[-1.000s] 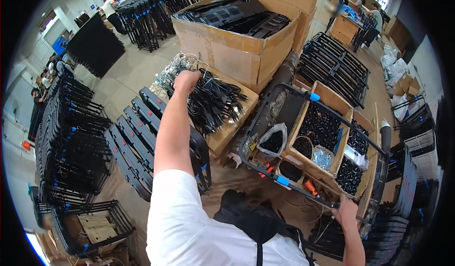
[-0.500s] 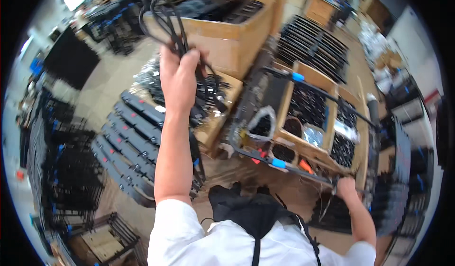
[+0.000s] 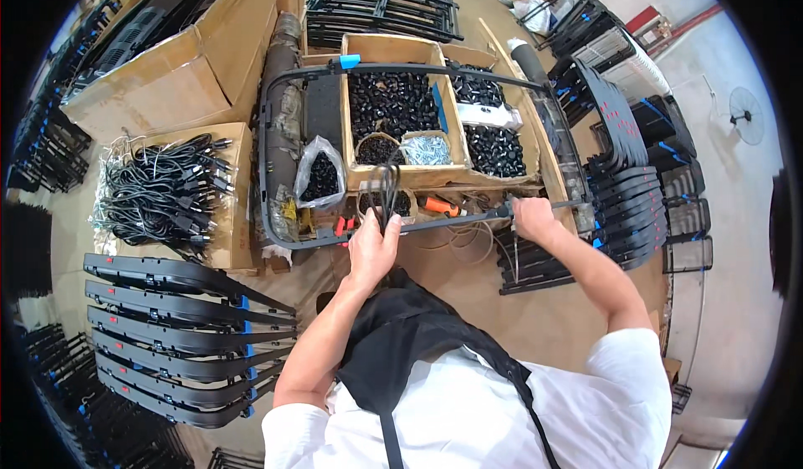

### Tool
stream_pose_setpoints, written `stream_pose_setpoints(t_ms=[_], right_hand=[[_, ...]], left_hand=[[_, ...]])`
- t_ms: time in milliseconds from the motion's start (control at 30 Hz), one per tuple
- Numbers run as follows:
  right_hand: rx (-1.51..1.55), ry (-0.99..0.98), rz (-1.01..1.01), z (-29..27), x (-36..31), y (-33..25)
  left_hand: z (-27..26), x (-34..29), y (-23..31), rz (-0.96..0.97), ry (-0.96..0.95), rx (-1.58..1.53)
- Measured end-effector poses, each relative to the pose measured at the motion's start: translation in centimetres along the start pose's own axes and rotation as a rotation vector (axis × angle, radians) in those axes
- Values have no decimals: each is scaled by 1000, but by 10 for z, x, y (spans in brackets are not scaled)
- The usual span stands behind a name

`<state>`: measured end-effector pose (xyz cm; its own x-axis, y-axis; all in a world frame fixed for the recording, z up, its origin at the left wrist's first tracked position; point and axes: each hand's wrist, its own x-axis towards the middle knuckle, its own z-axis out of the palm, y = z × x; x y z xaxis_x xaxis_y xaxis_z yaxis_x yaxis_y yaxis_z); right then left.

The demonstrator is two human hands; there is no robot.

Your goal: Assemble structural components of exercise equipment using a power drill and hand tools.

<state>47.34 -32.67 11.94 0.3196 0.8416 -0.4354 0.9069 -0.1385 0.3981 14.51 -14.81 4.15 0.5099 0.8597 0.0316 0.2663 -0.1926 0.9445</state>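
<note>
My left hand (image 3: pixel 374 247) is closed around a folded black power cord (image 3: pixel 389 191), held over the near bar of a black tubular frame (image 3: pixel 266 147). The cord's loops stick up above my fist; its lower part is hidden. My right hand (image 3: pixel 534 218) is closed at the near bar's right part, beside a dark fitting (image 3: pixel 504 210). Whether it grips the bar or that fitting I cannot make out. The frame has rounded corners and lies across the wooden parts trays. An orange-handled tool (image 3: pixel 442 206) lies between my hands, just beyond the bar.
Wooden trays (image 3: pixel 459 118) hold black plastic parts and silver screws. A carton (image 3: pixel 238 210) of bundled power cords stands at left, below a larger cardboard box (image 3: pixel 180 68). Stacked black curved panels (image 3: pixel 167 344) lie at near left; more frames (image 3: pixel 619 126) stand at right.
My left hand has come down and right with the cord, from above the cord carton to the frame's near bar. My right hand stays at the bar. The view has turned right.
</note>
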Motion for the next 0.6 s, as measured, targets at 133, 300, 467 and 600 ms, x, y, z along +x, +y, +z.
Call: stream_pose_setpoints(t_ms=[133,300,467,600], right_hand=[[-27,-60,-39,4,1,7],[13,74,62,12,1,-11],[51,146,50,13,4,-12],[-96,-203,78,23,8,-1]], left_hand=[[2,6,17,-19,-4,127],[1,2,22,-38,-23,193],[1,1,16,28,23,147],[-2,5,21,-8,-27,217]])
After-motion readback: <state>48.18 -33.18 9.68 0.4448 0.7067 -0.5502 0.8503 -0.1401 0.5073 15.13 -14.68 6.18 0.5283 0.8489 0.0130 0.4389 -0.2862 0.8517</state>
